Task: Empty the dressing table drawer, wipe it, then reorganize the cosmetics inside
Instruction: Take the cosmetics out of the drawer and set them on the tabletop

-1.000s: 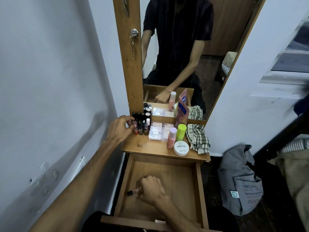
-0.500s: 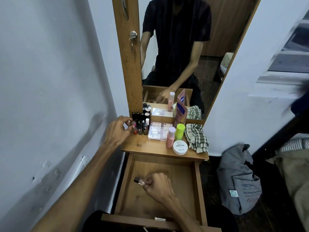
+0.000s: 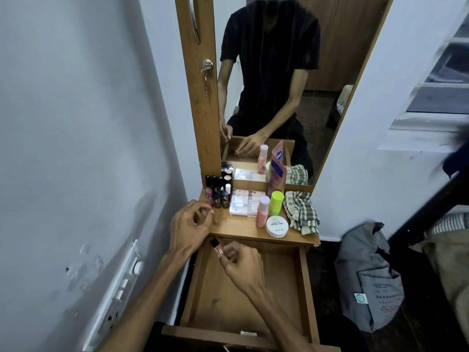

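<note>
Right hand [image 3: 241,262]: pinches a small vial [image 3: 218,247] above the drawer's [image 3: 303,283] back left corner.
Left hand [image 3: 189,228]: fingers curled beside the bottles [image 3: 217,193]; whether it holds anything, cannot tell.
Risk: crowded bottles on the counter [image 3: 237,228] may topple if brushed.

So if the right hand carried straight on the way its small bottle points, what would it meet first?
Probably the left hand: the right hand aims the small bottle up-left toward it, just below the tabletop edge. Depth is unclear, so it may pass underneath.

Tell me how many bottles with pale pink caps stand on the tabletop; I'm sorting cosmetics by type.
1: the pink bottle stands beside the green bottle, behind the white round tub. Its mirror reflection isn't a second one. Small ones in the left cluster may be hidden.
</note>
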Motion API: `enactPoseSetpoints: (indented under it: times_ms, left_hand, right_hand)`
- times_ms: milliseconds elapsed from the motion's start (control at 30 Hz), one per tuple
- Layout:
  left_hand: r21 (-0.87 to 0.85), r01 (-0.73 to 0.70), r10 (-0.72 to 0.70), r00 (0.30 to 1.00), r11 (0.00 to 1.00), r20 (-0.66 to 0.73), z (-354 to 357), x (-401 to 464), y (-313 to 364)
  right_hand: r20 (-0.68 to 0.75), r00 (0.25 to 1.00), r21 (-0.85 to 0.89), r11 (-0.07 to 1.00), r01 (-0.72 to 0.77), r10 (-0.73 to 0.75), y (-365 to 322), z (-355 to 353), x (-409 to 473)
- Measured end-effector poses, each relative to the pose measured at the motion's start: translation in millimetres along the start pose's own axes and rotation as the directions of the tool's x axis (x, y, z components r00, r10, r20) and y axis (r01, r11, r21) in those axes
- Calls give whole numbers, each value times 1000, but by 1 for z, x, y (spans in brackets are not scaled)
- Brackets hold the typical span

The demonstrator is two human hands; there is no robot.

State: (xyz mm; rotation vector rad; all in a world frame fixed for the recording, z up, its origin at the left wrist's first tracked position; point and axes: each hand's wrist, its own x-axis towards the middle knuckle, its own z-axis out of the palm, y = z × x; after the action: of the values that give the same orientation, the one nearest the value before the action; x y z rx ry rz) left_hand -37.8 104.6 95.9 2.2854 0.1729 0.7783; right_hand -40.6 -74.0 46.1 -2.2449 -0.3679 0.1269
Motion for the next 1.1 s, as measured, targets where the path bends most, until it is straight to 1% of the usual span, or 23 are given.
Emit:
enactPoseSetpoints:
  times_ms: [200,300,400,467,567,700,900,1100]
  left_hand:
    - [-71,61,-68,993,996,-98,2,-29,6]
    - [-64,86,-92,991,994,-99,5,-47,6]
    - [-40,140,-143,986,989,-81,10,-66,-1]
    - [-16,175,-175,983,984,-53,12,-79,-9]
    - [16,224,-224,974,974,15,15,-97,-17]
    - [36,294,-296,954,955,55,16,-113,-18]
    - [33,307,-309,945,951,105,16,-128,-19]
    - [38,300,-303,942,953,143,18,-129,-22]
  right_hand:
    - [-127,991,135,991,-20,37,-21,1,21]
    - [-172,985,169,986,-6,35,-32,-2,36]
    - [-223,974,104,995,-7,30,-42,-5,51]
    - [-250,967,42,999,-33,42,-47,-5,60]
    - [-233,972,-53,997,-59,45,-54,-5,71]
    - [-200,980,-156,987,-47,15,-60,-2,84]
    - [-172,984,-228,969,-93,54,-62,5,96]
    - [-167,983,-259,959,-117,75,-58,6,98]
